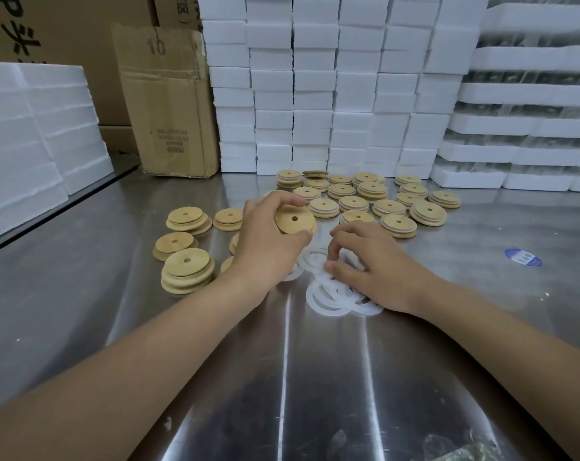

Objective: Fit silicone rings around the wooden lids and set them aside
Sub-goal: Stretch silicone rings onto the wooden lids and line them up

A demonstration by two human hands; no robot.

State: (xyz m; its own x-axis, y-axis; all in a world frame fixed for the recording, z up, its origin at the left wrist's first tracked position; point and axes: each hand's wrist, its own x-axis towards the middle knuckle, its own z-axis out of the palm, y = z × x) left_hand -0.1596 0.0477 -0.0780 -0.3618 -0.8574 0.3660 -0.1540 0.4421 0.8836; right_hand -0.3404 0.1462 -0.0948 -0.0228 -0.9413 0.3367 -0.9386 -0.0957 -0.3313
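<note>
A packing or assembly workshop; a steel worktop (82,311) carries batches of wooden lids (365,201) and silicone rings (332,301); stacked white foam packing blocks (315,94) and cardboard cartons (165,101) line the back.

"10" on the cardboard box (169,101)

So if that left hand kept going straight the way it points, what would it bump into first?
Most likely the nearest resting round wooden lid, just beyond the held round wooden lid in the left hand. The hand may sit high enough to pass over it; depth is unclear.
</note>
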